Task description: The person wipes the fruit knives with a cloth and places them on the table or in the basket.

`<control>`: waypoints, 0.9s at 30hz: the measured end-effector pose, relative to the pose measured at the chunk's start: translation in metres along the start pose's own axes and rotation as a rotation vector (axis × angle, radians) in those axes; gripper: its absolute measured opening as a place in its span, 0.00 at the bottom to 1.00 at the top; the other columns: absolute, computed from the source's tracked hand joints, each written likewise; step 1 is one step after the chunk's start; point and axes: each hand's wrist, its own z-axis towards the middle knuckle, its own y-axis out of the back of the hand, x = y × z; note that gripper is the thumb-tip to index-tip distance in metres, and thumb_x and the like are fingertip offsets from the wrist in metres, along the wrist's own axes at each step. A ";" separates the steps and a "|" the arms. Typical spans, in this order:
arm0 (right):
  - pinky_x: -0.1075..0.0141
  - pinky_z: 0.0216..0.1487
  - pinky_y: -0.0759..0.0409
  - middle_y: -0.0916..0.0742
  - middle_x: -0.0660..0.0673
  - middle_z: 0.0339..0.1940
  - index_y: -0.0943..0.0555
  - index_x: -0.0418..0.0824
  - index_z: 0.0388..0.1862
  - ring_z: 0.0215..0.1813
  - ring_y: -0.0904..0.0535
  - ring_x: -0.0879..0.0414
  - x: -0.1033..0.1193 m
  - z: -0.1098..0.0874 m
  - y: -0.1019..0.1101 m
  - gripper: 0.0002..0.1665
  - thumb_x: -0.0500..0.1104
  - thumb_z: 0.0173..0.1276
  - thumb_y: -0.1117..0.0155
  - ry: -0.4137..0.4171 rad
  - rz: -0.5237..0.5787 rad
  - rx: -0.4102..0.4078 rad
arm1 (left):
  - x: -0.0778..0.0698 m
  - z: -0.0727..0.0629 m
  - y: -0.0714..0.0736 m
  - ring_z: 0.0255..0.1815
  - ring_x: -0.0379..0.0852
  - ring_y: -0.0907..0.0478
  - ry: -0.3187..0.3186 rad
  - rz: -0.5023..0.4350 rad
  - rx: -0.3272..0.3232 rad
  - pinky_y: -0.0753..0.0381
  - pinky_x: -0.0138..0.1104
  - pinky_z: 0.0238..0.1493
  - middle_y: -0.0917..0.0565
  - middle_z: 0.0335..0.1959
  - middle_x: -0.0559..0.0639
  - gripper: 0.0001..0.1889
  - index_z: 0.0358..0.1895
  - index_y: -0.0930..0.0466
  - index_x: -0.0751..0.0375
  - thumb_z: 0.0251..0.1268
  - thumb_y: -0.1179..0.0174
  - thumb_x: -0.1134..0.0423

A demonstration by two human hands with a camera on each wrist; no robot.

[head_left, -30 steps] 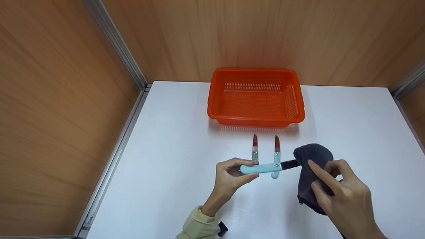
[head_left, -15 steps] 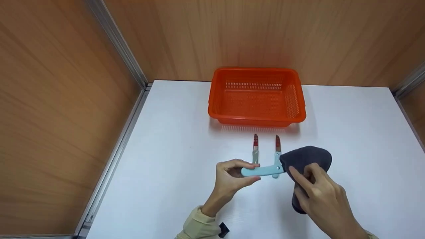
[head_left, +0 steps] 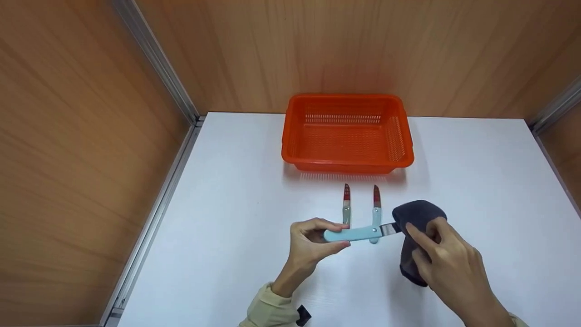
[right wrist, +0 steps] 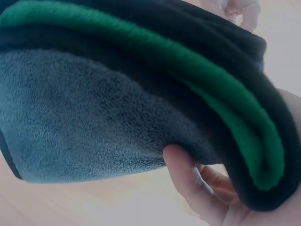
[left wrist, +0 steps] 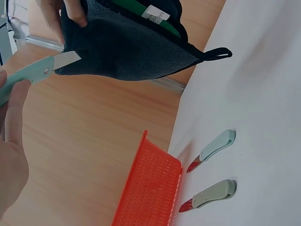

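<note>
My left hand (head_left: 306, 245) pinches the light-blue handle of a folding knife (head_left: 352, 233) between thumb and fingers, above the table. Its blade points right, with a short bare stretch near the pivot; the rest is hidden in a dark grey cloth (head_left: 417, 215). My right hand (head_left: 454, 263) grips that folded cloth around the blade. In the left wrist view the cloth (left wrist: 127, 47) shows a green inner side, a white label and a hanging loop at one corner. The right wrist view is mostly filled by the cloth (right wrist: 84, 113), with thumb and fingers pressing it.
An orange-red plastic basket (head_left: 347, 162) stands at the back of the white table (head_left: 227, 190). In front of it lie two more open knives, a grey-green one (left wrist: 214, 194) and a light-blue one (left wrist: 218, 145), both with reddish blades. Wood panels (head_left: 345, 45) enclose the table.
The right hand slid the cloth left along the blade up to the handle, then back right a little, baring part of the blade. The left hand stays nearly still.
</note>
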 end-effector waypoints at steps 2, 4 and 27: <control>0.65 0.15 0.26 0.27 0.43 0.28 0.13 0.38 0.39 0.21 0.34 0.57 -0.003 0.000 0.000 0.24 0.26 0.38 0.34 -0.016 -0.001 -0.003 | -0.001 0.000 0.000 0.37 0.58 0.16 -0.006 -0.001 0.001 0.16 0.45 0.36 0.16 0.37 0.67 0.13 0.37 0.20 0.80 0.45 0.30 0.78; 0.65 0.15 0.27 0.26 0.43 0.28 0.13 0.38 0.39 0.20 0.34 0.58 -0.006 -0.001 0.000 0.24 0.26 0.39 0.34 -0.032 -0.003 -0.009 | -0.002 0.000 0.000 0.37 0.58 0.16 -0.012 0.001 0.003 0.16 0.45 0.36 0.16 0.37 0.67 0.13 0.37 0.20 0.80 0.45 0.30 0.79; 0.72 0.13 0.35 0.23 0.40 0.31 0.14 0.43 0.46 0.23 0.29 0.55 -0.009 0.001 0.023 0.23 0.38 0.49 0.43 -0.052 0.080 -0.222 | 0.000 0.002 -0.001 0.36 0.52 0.16 -0.002 0.073 -0.016 0.15 0.41 0.34 0.16 0.37 0.66 0.14 0.38 0.19 0.78 0.46 0.30 0.77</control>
